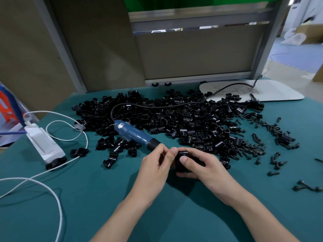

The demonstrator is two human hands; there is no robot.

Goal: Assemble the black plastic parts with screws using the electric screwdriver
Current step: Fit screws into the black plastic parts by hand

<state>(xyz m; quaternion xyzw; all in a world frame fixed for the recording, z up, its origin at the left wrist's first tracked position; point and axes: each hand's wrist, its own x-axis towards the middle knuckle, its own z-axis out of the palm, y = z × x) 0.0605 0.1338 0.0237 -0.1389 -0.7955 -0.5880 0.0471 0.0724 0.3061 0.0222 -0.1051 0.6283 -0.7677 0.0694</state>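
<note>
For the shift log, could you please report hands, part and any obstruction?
Left hand and right hand both holding one black plastic part. Electric screwdriver lying unheld, nose by left hand. Loose screws to the right; nothing blocking.

Person, visible parts. Left hand (157,165): bare, thumbnail cut short and rounded. Left forearm (122,215): bare along all of its visible length, slender, smooth. Right hand (201,169): bare, thumbnail short, broad. Right forearm (253,212): bare likewise, wrist uncovered, same slim build.
</note>
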